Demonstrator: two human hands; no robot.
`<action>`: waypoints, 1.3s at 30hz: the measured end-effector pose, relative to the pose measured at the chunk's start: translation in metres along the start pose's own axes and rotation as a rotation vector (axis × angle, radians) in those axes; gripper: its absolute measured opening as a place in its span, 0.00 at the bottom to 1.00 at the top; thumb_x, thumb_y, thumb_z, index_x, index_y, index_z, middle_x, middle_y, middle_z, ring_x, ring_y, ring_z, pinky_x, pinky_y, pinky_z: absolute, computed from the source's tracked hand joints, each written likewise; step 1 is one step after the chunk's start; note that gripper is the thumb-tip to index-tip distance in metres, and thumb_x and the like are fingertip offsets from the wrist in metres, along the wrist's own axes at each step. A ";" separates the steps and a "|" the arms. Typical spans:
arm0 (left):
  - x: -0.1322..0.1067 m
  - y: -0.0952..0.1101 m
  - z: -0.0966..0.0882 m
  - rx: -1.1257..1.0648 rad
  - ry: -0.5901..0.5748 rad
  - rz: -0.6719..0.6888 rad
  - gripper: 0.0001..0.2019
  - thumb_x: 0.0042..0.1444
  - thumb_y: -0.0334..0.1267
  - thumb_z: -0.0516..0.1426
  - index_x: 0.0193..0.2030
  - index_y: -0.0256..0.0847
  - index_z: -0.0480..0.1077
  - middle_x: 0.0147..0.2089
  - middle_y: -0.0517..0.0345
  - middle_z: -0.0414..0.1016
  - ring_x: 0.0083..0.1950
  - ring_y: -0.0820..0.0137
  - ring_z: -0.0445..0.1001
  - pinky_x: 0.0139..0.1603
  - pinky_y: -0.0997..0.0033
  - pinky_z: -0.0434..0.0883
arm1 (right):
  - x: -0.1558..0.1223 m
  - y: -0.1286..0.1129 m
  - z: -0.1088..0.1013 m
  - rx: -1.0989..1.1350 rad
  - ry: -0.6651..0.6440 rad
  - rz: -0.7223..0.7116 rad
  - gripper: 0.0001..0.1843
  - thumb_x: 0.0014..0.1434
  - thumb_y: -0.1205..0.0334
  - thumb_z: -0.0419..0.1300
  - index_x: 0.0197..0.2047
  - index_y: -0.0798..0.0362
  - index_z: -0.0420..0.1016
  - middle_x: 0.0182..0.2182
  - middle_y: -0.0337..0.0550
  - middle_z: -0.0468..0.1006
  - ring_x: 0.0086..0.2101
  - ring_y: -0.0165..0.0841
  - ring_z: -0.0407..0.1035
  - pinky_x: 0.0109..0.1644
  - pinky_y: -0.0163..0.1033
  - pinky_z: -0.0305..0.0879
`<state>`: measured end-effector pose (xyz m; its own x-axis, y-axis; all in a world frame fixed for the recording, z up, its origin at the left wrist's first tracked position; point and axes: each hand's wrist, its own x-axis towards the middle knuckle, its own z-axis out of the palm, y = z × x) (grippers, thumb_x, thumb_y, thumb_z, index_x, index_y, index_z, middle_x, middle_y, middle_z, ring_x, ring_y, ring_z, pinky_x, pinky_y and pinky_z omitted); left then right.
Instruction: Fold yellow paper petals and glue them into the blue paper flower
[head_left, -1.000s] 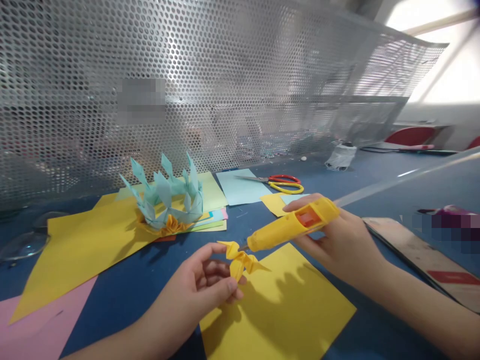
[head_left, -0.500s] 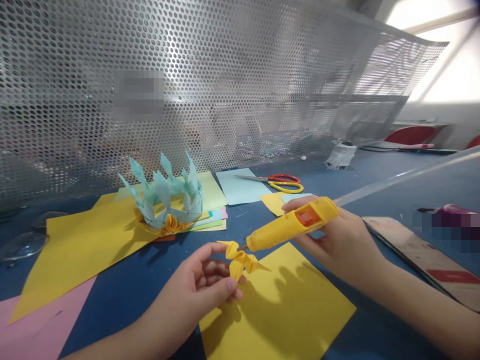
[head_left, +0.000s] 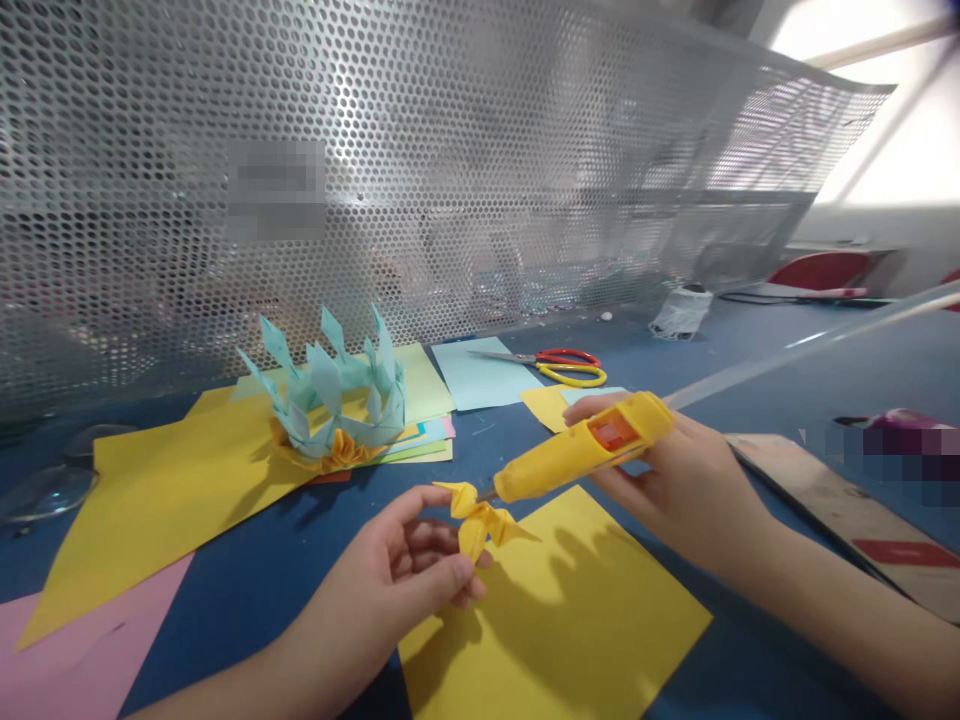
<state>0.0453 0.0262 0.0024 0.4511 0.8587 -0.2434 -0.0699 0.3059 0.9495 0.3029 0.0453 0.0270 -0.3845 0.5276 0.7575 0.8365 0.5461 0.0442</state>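
Observation:
Between the thumb and fingers of my left hand (head_left: 405, 570) is a small folded yellow paper piece (head_left: 480, 522) with several pointed tips. My right hand (head_left: 675, 480) grips a yellow hot glue gun (head_left: 577, 450), and a long clear glue stick (head_left: 810, 345) juts from its back. The metal nozzle is at the middle of the folded piece, seemingly touching it. Below both hands lies a yellow paper sheet (head_left: 585, 620), with their shadows on it. Further left stands a light blue folded-paper crown (head_left: 330, 390) with an orange paper flower (head_left: 346, 450) at its front.
Scissors (head_left: 570, 367) with red and yellow handles lie on a light blue sheet (head_left: 480, 385). A perforated metal screen (head_left: 450, 150) rises along the back. A phone-like flat object (head_left: 840, 510) is at right; yellow (head_left: 150, 500) and pink paper (head_left: 90, 650) lie at left.
Almost nothing differs. Both hands, the glue gun and the folded piece keep their places, and the glue stick's far end has shifted slightly.

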 end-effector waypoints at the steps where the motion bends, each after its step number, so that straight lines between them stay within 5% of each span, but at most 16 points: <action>1: 0.000 0.000 0.000 -0.003 -0.002 0.003 0.22 0.53 0.37 0.65 0.50 0.40 0.61 0.33 0.65 0.74 0.34 0.73 0.78 0.36 0.75 0.72 | 0.000 0.000 0.000 -0.005 0.001 0.002 0.08 0.61 0.65 0.53 0.43 0.54 0.69 0.33 0.52 0.82 0.29 0.44 0.77 0.29 0.45 0.74; 7: 0.002 -0.001 -0.001 -0.015 0.006 0.004 0.22 0.52 0.37 0.65 0.50 0.40 0.61 0.33 0.65 0.74 0.34 0.74 0.78 0.36 0.75 0.72 | 0.002 0.000 -0.003 -0.014 0.007 -0.003 0.08 0.61 0.65 0.52 0.44 0.50 0.68 0.33 0.47 0.82 0.30 0.41 0.78 0.30 0.43 0.75; 22: -0.001 -0.001 0.001 -0.011 0.035 0.001 0.24 0.52 0.38 0.65 0.51 0.40 0.60 0.33 0.63 0.74 0.34 0.72 0.78 0.34 0.76 0.71 | 0.002 0.005 -0.003 -0.048 0.019 -0.012 0.06 0.60 0.64 0.54 0.39 0.55 0.70 0.33 0.56 0.81 0.30 0.48 0.78 0.27 0.47 0.73; 39: 0.003 0.001 0.001 -0.046 0.079 -0.007 0.28 0.46 0.41 0.68 0.51 0.39 0.60 0.31 0.64 0.74 0.33 0.72 0.78 0.33 0.75 0.70 | 0.001 0.007 -0.003 -0.064 0.010 -0.006 0.06 0.59 0.64 0.55 0.38 0.55 0.71 0.32 0.53 0.81 0.29 0.46 0.77 0.28 0.47 0.73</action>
<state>0.0477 0.0280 0.0028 0.3799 0.8859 -0.2663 -0.1086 0.3286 0.9382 0.3099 0.0479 0.0300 -0.3856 0.5180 0.7635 0.8577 0.5063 0.0896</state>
